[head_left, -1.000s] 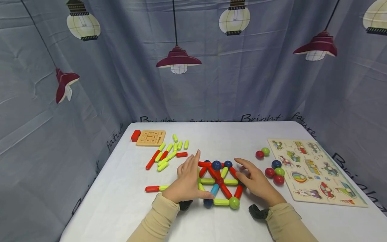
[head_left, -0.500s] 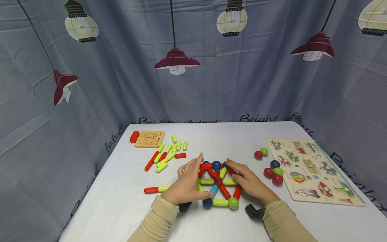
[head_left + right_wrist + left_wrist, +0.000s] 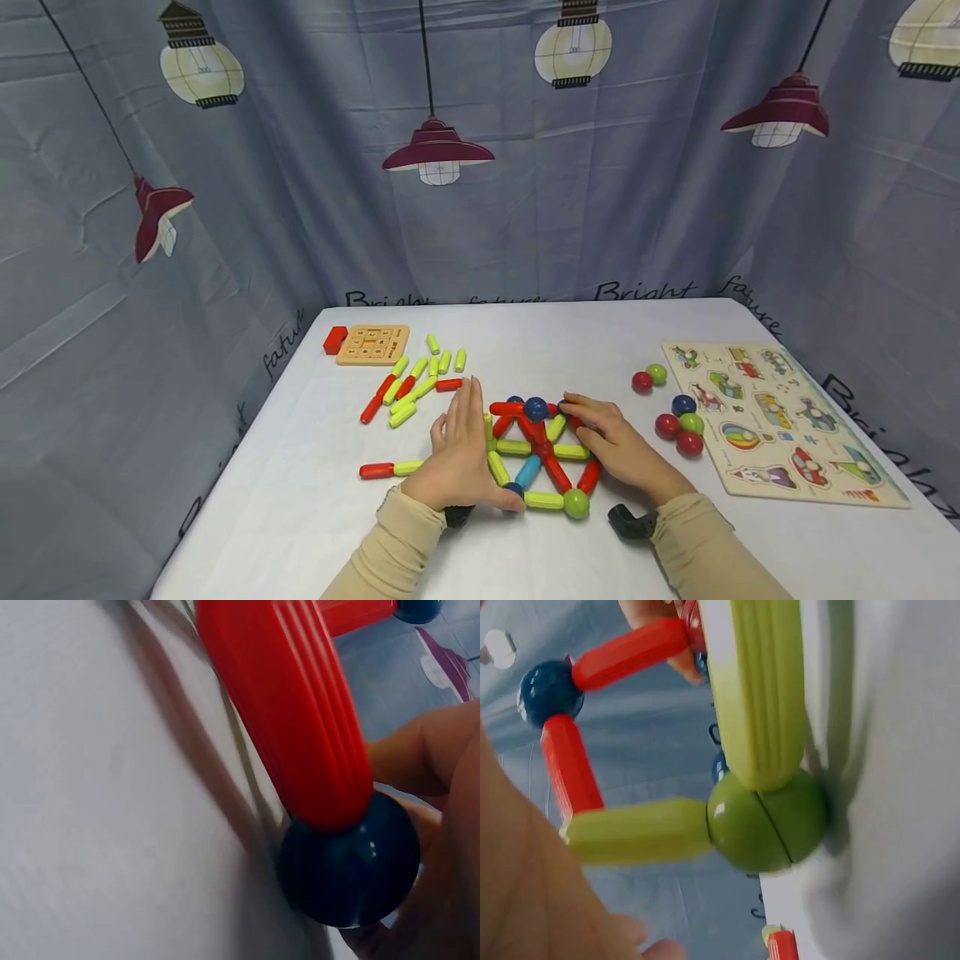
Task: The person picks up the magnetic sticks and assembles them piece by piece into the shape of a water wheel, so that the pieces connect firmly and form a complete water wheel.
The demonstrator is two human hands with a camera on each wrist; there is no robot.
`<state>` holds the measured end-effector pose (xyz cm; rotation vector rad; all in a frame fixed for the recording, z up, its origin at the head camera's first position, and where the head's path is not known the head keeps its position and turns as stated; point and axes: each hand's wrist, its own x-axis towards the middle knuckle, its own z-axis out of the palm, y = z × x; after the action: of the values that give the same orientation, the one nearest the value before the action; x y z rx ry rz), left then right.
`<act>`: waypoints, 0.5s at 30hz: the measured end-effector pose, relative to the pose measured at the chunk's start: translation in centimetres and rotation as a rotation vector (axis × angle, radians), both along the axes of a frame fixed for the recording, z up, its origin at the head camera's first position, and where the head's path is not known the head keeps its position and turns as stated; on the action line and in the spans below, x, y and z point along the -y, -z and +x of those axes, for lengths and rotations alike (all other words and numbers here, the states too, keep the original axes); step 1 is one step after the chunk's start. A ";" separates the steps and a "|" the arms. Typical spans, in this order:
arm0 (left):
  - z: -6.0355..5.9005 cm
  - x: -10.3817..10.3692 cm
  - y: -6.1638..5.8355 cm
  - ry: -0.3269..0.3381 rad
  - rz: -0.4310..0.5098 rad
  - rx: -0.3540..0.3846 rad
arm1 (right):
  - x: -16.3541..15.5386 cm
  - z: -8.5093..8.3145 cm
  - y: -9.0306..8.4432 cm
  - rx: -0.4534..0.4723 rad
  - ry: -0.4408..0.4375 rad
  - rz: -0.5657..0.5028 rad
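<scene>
A flat structure of red, yellow-green and light-blue rods joined by balls (image 3: 536, 450) lies on the white table (image 3: 300, 517). My left hand (image 3: 459, 454) lies along its left side with straight fingers, the thumb by the near-left blue ball (image 3: 513, 490). My right hand (image 3: 611, 442) curls its fingers round the upper right corner. The left wrist view shows a green ball (image 3: 765, 821) joining two yellow-green rods (image 3: 757, 682). In the right wrist view my fingers (image 3: 435, 750) touch a blue ball (image 3: 349, 862) at the end of a red rod (image 3: 285, 712).
Loose rods (image 3: 416, 379) lie at the back left, near a wooden board (image 3: 372, 343) and a red block (image 3: 335, 339). A red and yellow rod pair (image 3: 390, 469) lies left of my left hand. Loose balls (image 3: 678, 421) and a wooden puzzle (image 3: 772, 421) are on the right.
My left hand has slid a little left, off the structure's top corner. My right hand has moved in from the right and curled onto the upper right corner.
</scene>
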<state>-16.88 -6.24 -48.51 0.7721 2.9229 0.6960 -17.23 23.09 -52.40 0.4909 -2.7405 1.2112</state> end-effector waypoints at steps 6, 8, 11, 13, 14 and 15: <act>-0.6 1.1 -0.4 -0.046 0.019 0.040 | -0.7 0.4 -1.0 -0.042 0.155 0.091; -0.8 1.4 -0.6 -0.031 0.024 0.041 | -1.1 0.7 -1.5 -0.015 0.164 0.115; -1.1 1.8 -0.8 0.008 0.014 0.041 | -1.8 1.2 -2.1 0.071 0.101 0.107; -1.2 1.9 -0.8 0.028 0.007 0.033 | -2.2 1.5 -2.3 0.146 0.024 0.068; -1.3 1.9 -0.8 0.032 0.008 0.030 | -2.3 1.6 -2.4 0.182 -0.018 0.048; -1.4 1.9 -0.8 0.033 0.008 0.022 | -2.4 1.7 -2.5 0.211 -0.057 0.033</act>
<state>-18.23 -8.18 -47.67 0.8061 2.8827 0.7098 -15.49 25.53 -49.88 0.4732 -2.9450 1.3034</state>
